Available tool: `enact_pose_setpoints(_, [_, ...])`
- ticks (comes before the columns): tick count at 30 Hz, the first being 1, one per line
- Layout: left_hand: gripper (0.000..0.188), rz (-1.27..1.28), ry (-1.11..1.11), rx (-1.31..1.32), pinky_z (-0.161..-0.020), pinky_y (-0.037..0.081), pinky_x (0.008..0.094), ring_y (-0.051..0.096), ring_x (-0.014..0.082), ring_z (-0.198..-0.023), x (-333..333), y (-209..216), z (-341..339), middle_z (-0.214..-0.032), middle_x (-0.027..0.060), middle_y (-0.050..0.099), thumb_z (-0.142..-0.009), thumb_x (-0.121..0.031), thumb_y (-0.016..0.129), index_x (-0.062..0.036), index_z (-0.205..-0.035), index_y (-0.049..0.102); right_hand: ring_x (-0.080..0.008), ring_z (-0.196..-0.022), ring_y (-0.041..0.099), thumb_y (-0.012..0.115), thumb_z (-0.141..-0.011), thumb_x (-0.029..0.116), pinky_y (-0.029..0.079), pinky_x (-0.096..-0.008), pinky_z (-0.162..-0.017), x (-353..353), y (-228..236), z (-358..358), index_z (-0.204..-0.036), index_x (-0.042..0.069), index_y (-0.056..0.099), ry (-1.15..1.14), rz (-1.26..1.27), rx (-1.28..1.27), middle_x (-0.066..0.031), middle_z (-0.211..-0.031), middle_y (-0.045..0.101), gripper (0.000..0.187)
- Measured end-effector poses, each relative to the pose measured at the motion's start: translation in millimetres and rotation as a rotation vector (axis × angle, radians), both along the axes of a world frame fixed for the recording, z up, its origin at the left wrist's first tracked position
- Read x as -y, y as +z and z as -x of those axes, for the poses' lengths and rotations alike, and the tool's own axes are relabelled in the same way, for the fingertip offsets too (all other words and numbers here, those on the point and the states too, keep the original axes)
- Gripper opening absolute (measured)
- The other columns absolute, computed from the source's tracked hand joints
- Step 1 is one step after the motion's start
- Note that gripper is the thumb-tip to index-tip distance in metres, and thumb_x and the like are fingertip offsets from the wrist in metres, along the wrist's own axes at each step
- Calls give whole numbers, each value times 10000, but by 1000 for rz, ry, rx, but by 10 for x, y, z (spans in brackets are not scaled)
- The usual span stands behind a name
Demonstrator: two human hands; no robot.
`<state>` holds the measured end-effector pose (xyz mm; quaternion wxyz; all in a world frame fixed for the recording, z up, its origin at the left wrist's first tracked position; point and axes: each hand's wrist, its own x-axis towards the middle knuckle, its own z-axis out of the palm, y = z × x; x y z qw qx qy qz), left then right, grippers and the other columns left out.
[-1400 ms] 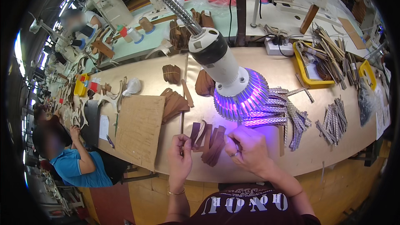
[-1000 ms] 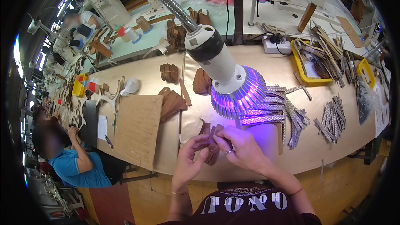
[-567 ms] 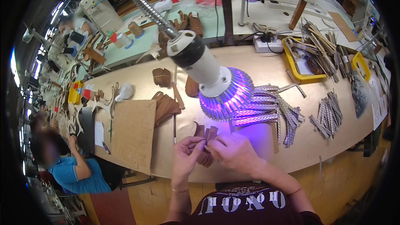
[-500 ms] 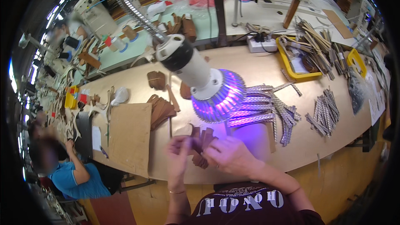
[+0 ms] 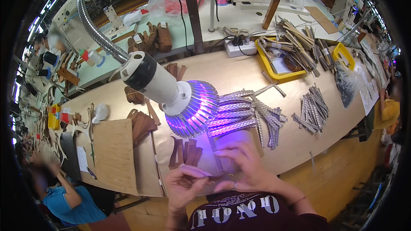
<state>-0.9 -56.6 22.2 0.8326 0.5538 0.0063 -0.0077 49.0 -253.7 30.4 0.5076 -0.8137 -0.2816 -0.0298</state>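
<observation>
Left hand (image 5: 188,182) at the near edge of the desk (image 5: 227,69), palm partly up, thumb and fingertips drawn close together; can't tell if anything thin is in that grip. Right hand (image 5: 246,169) just beside it, grip apart: thumb low, fingers spread above, wide gap between. Right fingertips over a narrow dark strip (image 5: 216,156), lit purple; can't tell if touching. That strip lies flat, long axis running from the lamp edge toward the person, near end slanting a little right.

Brown strips (image 5: 193,153) on the desk just beyond the left hand, below the lamp. Long axes mostly near-to-far, far ends leaning slightly right; leftmost one curved. Near ends point at the left hand, partly behind it.

Lamp (image 5: 192,107) with ribbed head, purple glow, on a bendy metal neck, tilted down to the right. Braided strips (image 5: 234,117) stick out from its right side, long axes about left-right, right ends a bit higher. Braided pile (image 5: 314,109) farther right, mostly near-to-far. Brown board (image 5: 113,156) left, long side near-to-far; brown stack (image 5: 143,126) at its upper right corner. Yellow tray (image 5: 291,77) far right, sticks in it.
</observation>
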Motion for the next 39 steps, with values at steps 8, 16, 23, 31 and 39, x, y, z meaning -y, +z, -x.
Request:
enact_pose_setpoints(8, [93, -16, -29, -132, -724, 584, 293, 670, 181, -779, 326, -217, -205, -899, 146, 651, -857, 77, 648, 58, -931, 596, -50, -630, 472, 728, -881, 243, 379, -242, -557, 406, -46, 2, -947, 28, 712, -57, -115, -739, 22, -655, 556, 226])
enact_pose_setpoints(16, [124, 42, 38, -306, -543, 495, 213, 647, 118, -689, 577, -591, -295, -808, 94, 665, -913, -45, 657, 51, -975, 608, -51, -547, 406, 777, -824, 202, 340, -247, -490, 580, -308, -138, -752, 11, 649, -437, -4, -572, 40, -554, 475, 241])
enact_pose_setpoints(23, [124, 0, 73, -341, -505, 442, 185, 592, 59, -621, 625, -793, -372, -747, 35, 632, -904, -54, 671, 26, -963, 598, -87, -596, 498, 777, -817, 171, 394, -257, -550, 479, -539, -198, -825, 7, 618, -560, -57, -503, -5, -636, 572, 229])
enact_pose_setpoints(31, [168, -845, 369, -87, -575, 447, 235, 571, 100, -682, 355, -938, -262, -911, 49, 611, -877, -69, 682, -20, -1033, 643, -113, -575, 462, 702, -869, 98, 393, -282, -542, 550, -653, -34, -910, -1, 580, -800, 33, -201, -40, -749, 561, 161])
enact_pose_setpoints(39, [212, -1206, 227, -14, -754, 499, 402, 612, 326, -889, -172, -1147, -156, -1027, 148, 584, -897, -112, 627, -52, -1097, 665, -198, -716, 564, 705, -846, 128, 436, -339, -646, 351, -233, 15, -856, 60, 618, -311, 243, 86, -63, -790, 591, 111])
